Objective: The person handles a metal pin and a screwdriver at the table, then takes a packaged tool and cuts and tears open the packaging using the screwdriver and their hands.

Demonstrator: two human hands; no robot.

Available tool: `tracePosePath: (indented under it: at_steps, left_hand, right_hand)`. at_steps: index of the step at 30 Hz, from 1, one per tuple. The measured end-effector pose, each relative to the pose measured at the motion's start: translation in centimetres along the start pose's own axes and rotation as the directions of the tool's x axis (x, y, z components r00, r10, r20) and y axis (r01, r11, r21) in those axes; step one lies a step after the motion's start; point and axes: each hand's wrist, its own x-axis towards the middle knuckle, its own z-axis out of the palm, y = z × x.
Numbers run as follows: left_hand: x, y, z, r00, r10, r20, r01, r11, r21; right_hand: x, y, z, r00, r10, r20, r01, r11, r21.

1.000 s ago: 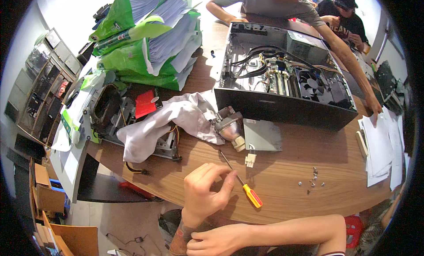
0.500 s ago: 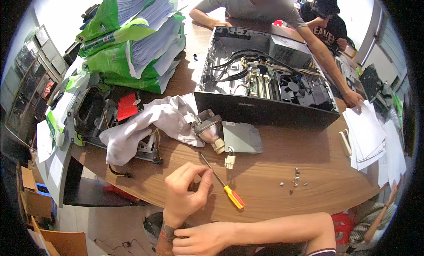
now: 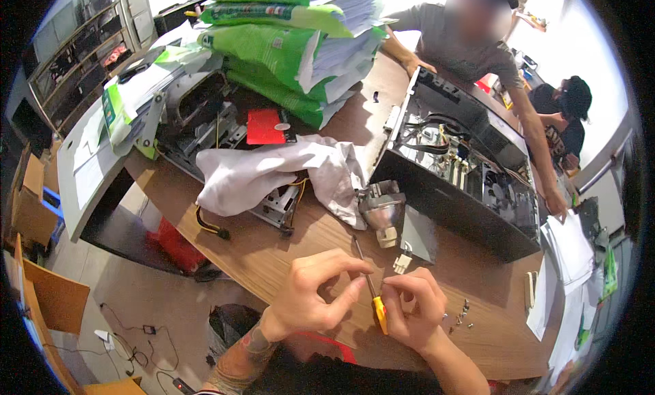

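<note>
A screwdriver (image 3: pixel 380 316) with a yellow handle and thin metal shaft lies on the wooden table between my hands. My left hand (image 3: pixel 315 291) is open beside the shaft, its thumb and forefinger curved with a small gap between their tips. My right hand (image 3: pixel 415 305) is close by the handle, fingers curled and pinched together; whether anything small is in them I cannot make out. Just beyond lie a reflector lamp (image 3: pixel 382 214), a white plug connector (image 3: pixel 402 262) and a flat grey metal box (image 3: pixel 420 237). Several small screws (image 3: pixel 464 314) are scattered right of my right hand.
An opened black computer case (image 3: pixel 454 207) fills the far right, with a person's hands (image 3: pixel 556 205) near it and the paper sheets (image 3: pixel 570 248). A pale cloth (image 3: pixel 273 173) covers metal parts at left. Green-wrapped paper packs (image 3: pixel 280 61) are stacked behind.
My right hand has left my left forearm and come up beside the screwdriver handle. My left thumb and forefinger have parted. The view has turned, shifting the table's things rightward.
</note>
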Motion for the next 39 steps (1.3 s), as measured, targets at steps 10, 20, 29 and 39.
tracePosePath:
  at_steps: [10, 20, 29, 39]
  left_hand:
    - [-0.12, 0.26, -0.26, 0.982, -0.077, 0.175, 0.083, 0.996, -0.024]
    - [-0.1, 0.86, -0.48, 0.979, -0.138, 0.151, 0.143, 0.99, -0.019]
    - [-0.28, 0.91, -0.39, 0.978, -0.161, 0.135, 0.167, 0.985, -0.033]
    - [-0.18, 0.91, -0.11, 0.986, -0.091, 0.143, 0.085, 0.995, 0.05]
  right_hand:
    - [-0.78, 0.52, 0.79, 0.999, -0.006, 0.053, 0.003, 0.999, 0.05]
    - [-0.59, 0.34, 0.53, 0.996, -0.03, 0.082, 0.029, 1.0, 0.013]
    - [-0.18, 0.33, 0.44, 0.992, -0.029, 0.126, 0.028, 1.0, 0.012]
    - [-0.28, 0.8, 0.39, 0.983, -0.105, 0.148, 0.111, 0.993, -0.028]
